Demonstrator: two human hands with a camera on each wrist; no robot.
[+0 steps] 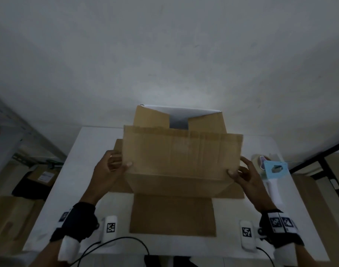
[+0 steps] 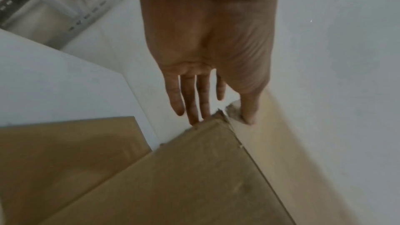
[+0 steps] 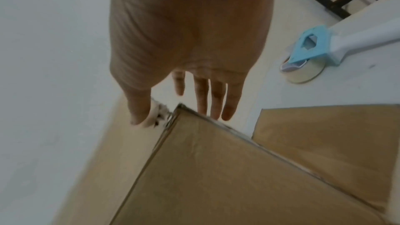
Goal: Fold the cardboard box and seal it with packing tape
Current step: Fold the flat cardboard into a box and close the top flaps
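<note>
A brown cardboard box (image 1: 182, 182) stands on the white table (image 1: 84, 180), its far flaps up and its inside partly showing. Its near top flap (image 1: 182, 153) tilts toward me. My left hand (image 1: 119, 161) is at the flap's left corner, thumb (image 2: 249, 115) pressing on the flap (image 2: 266, 143) and fingers straight along the box side. My right hand (image 1: 239, 168) mirrors it at the right corner, thumb (image 3: 138, 114) on the flap (image 3: 112, 160) and fingers straight past the corner. A tape dispenser (image 1: 270, 168) with a blue plate and white handle (image 3: 314, 49) lies to the right.
Flat cardboard panels (image 1: 172, 214) spread on the table around the box's base. Two white tagged blocks (image 1: 111, 228) (image 1: 246, 234) with black cables sit near the front edge. A metal shelf and boxes (image 1: 43, 176) stand at the left, a black frame (image 1: 322, 162) at the right.
</note>
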